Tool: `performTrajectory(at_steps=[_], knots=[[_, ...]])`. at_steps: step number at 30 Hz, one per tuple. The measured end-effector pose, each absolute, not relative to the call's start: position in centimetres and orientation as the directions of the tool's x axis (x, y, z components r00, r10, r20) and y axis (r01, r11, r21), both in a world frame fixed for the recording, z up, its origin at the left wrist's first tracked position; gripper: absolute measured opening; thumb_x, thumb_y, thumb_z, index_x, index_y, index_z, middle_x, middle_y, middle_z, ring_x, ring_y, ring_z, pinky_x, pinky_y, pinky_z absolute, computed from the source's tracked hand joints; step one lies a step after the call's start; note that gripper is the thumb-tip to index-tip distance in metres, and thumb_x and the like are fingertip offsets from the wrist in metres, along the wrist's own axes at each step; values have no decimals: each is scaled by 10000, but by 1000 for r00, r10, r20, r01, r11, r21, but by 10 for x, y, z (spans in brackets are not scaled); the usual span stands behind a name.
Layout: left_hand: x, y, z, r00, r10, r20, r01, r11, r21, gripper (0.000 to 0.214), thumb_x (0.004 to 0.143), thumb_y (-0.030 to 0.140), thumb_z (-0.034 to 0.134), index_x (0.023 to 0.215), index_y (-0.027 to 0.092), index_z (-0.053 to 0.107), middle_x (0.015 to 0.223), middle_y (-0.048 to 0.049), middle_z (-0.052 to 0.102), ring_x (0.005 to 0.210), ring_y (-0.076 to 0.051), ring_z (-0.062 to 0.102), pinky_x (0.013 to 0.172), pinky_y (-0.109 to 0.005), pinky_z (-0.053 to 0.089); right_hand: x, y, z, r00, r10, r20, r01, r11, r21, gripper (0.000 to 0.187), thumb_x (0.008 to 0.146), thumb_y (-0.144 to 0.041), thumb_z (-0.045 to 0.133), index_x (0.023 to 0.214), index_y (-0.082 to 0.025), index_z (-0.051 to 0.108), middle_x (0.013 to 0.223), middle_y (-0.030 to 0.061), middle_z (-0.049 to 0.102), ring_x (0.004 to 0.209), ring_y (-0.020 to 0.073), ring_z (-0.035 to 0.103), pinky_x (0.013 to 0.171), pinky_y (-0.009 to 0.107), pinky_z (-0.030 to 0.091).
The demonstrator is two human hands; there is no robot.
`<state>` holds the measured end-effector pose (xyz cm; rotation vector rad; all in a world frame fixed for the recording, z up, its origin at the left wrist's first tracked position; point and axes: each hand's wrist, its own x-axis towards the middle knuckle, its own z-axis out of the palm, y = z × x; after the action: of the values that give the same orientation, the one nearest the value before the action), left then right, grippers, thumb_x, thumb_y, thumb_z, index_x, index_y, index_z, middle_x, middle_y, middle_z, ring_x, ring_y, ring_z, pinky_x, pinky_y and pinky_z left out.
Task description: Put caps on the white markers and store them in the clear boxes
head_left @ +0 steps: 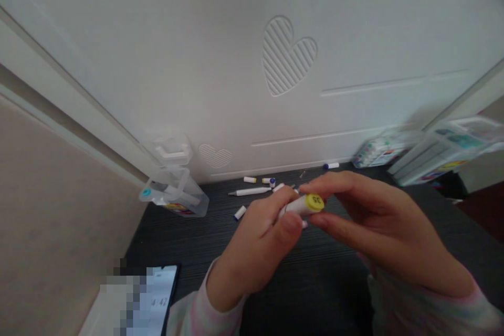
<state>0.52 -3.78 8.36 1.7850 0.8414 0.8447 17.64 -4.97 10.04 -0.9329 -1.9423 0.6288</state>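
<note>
My left hand (pixel 255 244) is closed round the white barrel of a marker (pixel 303 205) whose round yellow end cap carries a number and faces me. My right hand (pixel 378 226) pinches that yellow cap end between thumb and fingers. Both hands hover over a dark table (pixel 315 283). Behind them lie a long uncapped white marker (pixel 250 191), several loose white caps (pixel 249 179) and another cap (pixel 240 213), some with blue tips.
A clear plastic marker box (pixel 175 191) lies tipped at the left with its lid standing behind it. More marker cases (pixel 437 155) sit at the right against the white panel with heart shapes. A lit phone (pixel 157 299) rests at the lower left.
</note>
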Motion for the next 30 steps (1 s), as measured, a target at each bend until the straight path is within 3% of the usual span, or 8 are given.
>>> performTrajectory(at_steps=[4,9,13,18,21,24,30], knots=[[15,-36,77,524,834,170,-60,-163,985,671,776,689,173,818,177,605,822,-58,584,757,-188,493,675,-289,366,173,-51,104,-403,778,483,337,616,-712,283,800,-138,575,1052,-267,564,915,-30,667,802,81,616,700,146,487],[19,-37,62,473,869,144,-255,-21,967,602,817,641,217,646,167,547,616,-22,477,587,-142,408,575,-277,331,171,-51,105,-428,790,439,334,589,-736,344,811,-136,548,1130,-263,546,980,-13,669,895,107,622,735,161,495],[18,-38,56,422,903,75,-295,59,954,544,832,591,287,567,170,507,528,-3,415,523,-123,369,528,-269,305,173,-52,103,-426,792,437,329,585,-741,421,838,-136,506,1218,-317,484,994,-28,676,1005,118,596,803,179,485],[18,-38,58,467,884,4,-348,180,920,549,836,590,264,609,170,535,525,7,414,484,-109,339,482,-262,278,173,-50,101,-418,803,426,324,570,-755,428,865,-128,468,1226,-358,462,1024,-51,663,929,81,612,805,165,475],[19,-38,62,458,889,3,-345,175,922,510,834,566,307,619,171,549,534,4,420,494,-116,354,489,-265,281,173,-49,101,-410,809,421,355,567,-744,414,863,-138,477,1217,-352,473,1101,-36,638,976,100,594,817,185,473],[19,-39,66,434,901,24,-330,134,934,480,830,549,330,623,173,545,546,-1,422,521,-130,368,511,-277,269,173,-50,101,-434,808,398,342,556,-757,418,866,-145,471,1231,-349,459,1051,-25,656,927,113,610,804,217,486],[17,-40,64,466,883,52,-322,115,940,498,838,565,274,633,186,522,535,10,387,519,-132,329,526,-295,205,173,-51,100,-441,795,416,363,582,-728,459,862,-146,478,1255,-378,427,1150,-31,612,999,125,581,828,240,477]])
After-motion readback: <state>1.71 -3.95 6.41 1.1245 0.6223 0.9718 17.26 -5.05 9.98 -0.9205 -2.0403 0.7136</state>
